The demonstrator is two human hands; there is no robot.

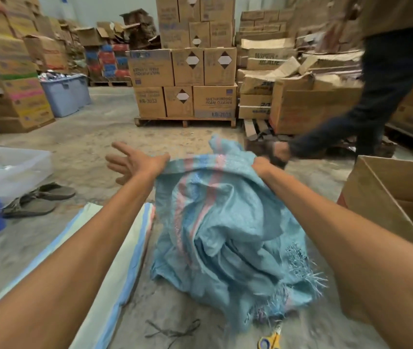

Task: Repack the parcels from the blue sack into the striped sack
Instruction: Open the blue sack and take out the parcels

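**Forearms stretched over the blue sack [225,222]**

Left forearm [74,248] and right forearm [339,235] run in from the bottom corners, bare.

Blue sack, with pink stripes, sits crumpled between them on the concrete floor [94,127]; its near lower edge is frayed into loose threads.

Striped sack [114,260] lies flat under the left forearm, touching the blue sack's left side.

Open cardboard box [389,197] stands just right of the right forearm.

A second person [386,71] strides past at far right, blurred.

Left hand [135,165]: fingers splayed and released, reaching beyond the sack; the sack's top rim meets only the heel of the hand.

Right hand [262,165]: clenched on a bunch of the top rim at the sack's right; fingertips hidden in the cloth.

Sandals [41,197] lie well left of the sacks.

Yellow-handled scissors [271,341] lie on the floor just below the frayed edge.
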